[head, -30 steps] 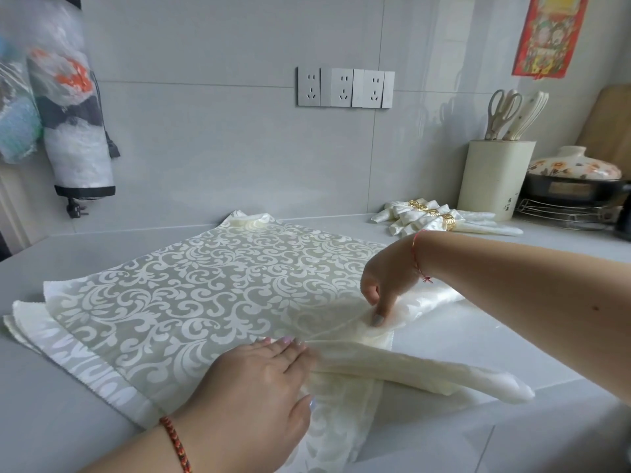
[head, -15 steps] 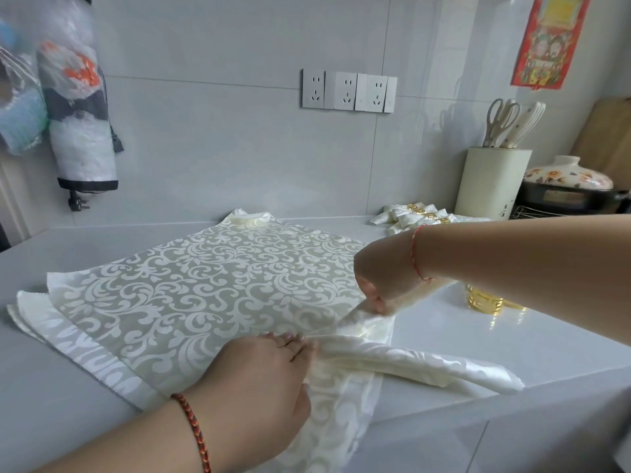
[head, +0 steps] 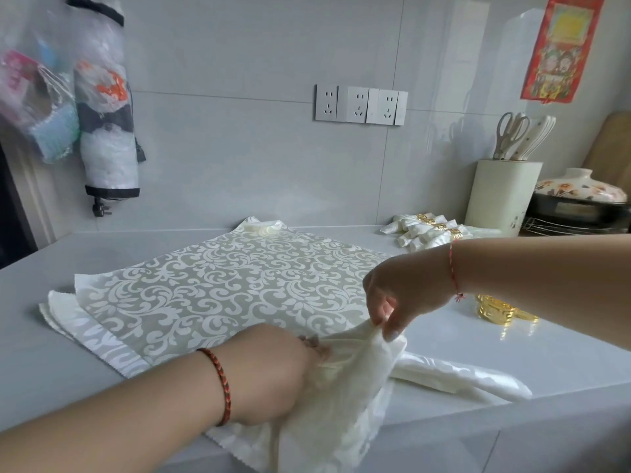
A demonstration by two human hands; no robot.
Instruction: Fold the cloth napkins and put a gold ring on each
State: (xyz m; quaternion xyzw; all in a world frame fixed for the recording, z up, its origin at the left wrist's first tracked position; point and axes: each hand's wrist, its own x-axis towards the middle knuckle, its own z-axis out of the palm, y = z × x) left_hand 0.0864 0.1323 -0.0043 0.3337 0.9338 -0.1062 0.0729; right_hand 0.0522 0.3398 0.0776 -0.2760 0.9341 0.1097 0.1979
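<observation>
The napkin in hand [head: 355, 367] lies at the near edge of the counter [head: 478, 339], on the near right corner of the stack of flat napkins [head: 218, 285], one end drooping over the edge and a rolled tail trailing right of the stack. The left hand [head: 273, 373] presses down on the gathered cloth just right of that corner; its fingertips are buried in the folds, so whether they pinch or only press cannot be told. The right hand [head: 399, 295] hovers just above the same bunch and pinches a raised fold between thumb and forefinger. The step looks like gathering or pleating the cloth before ringing it. To do it well, the left hand should hold the earlier pleats flat while the right draws each new fold to even width and lays it against the last; slippery satin will likely spring open if pressure lifts. The loose gold rings [head: 502, 310] wait right of the stack, partly hidden behind the right forearm, within easy reach. The finished ringed napkins [head: 430, 230] lie beyond the stack's far right corner, by the knife holder [head: 502, 192].
</observation>
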